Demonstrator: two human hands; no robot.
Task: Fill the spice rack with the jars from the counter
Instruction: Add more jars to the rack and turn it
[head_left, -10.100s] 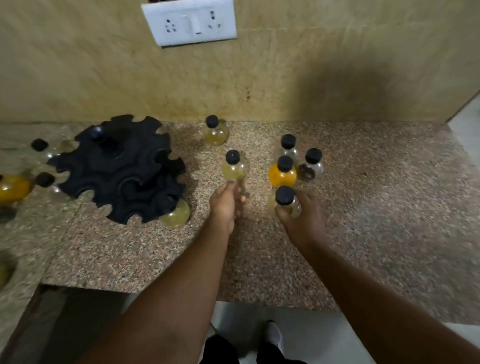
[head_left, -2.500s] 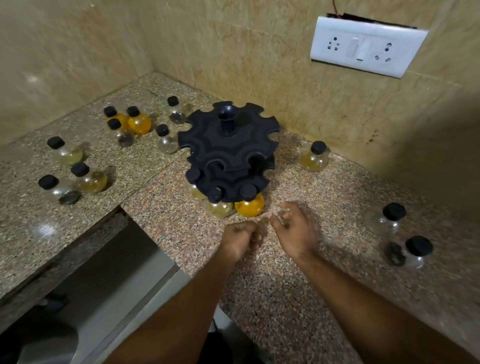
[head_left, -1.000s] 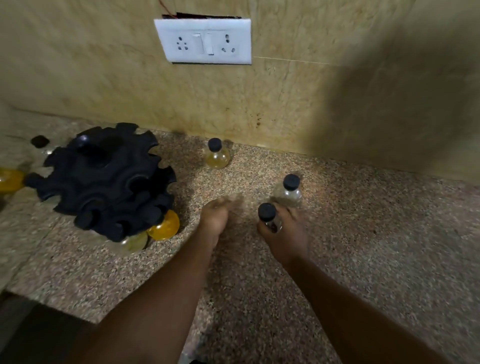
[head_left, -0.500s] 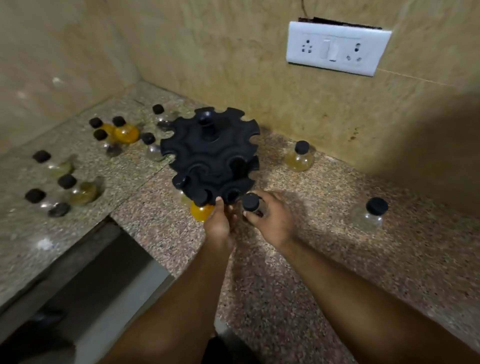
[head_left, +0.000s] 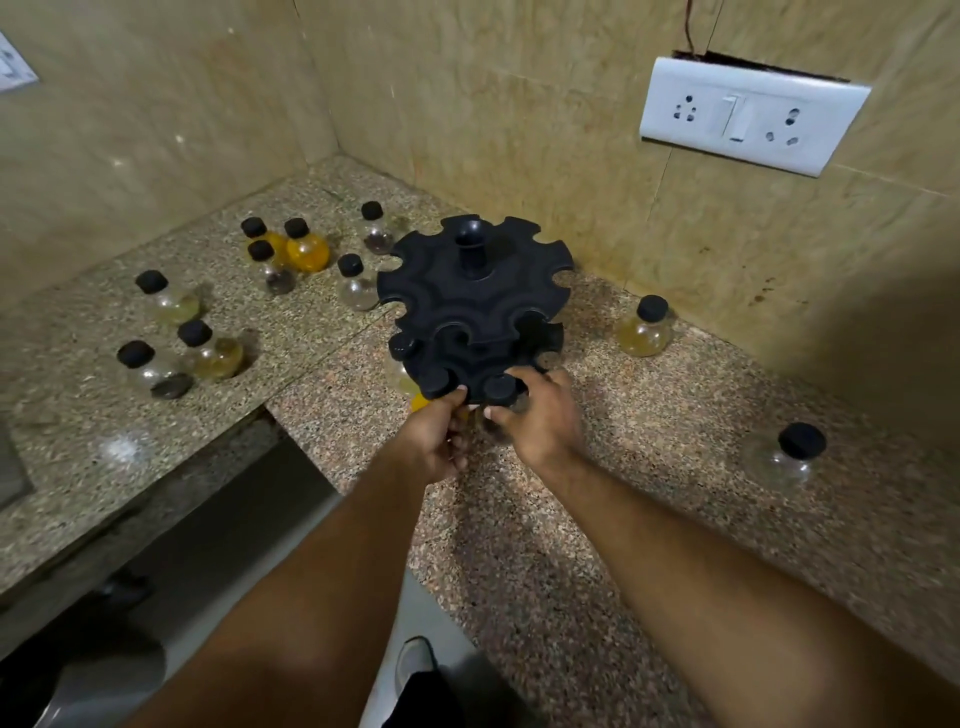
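The black two-tier spice rack (head_left: 475, 306) stands on the granite counter (head_left: 649, 519) near the corner. My right hand (head_left: 543, 423) is shut on a clear jar with a black cap (head_left: 500, 387), held at a front slot of the lower tier. To its left, my left hand (head_left: 434, 439) grips the lower tier's rim with the thumb up. An orange jar (head_left: 418, 403) and a pale jar (head_left: 399, 366) hang in the lower tier, mostly hidden. Loose jars stand to the right: a clear one (head_left: 784, 457) and a yellowish one (head_left: 644, 327).
Several more black-capped jars stand on the left counter wing, among them an orange jar (head_left: 307, 248) and a pair near the edge (head_left: 208, 353). A white wall socket (head_left: 748, 117) is above. The counter's inner edge (head_left: 291, 431) drops to the floor beside my left arm.
My right hand has pushed the clear jar forward to the lower tier's front slot. My left hand stays at the rack's rim.
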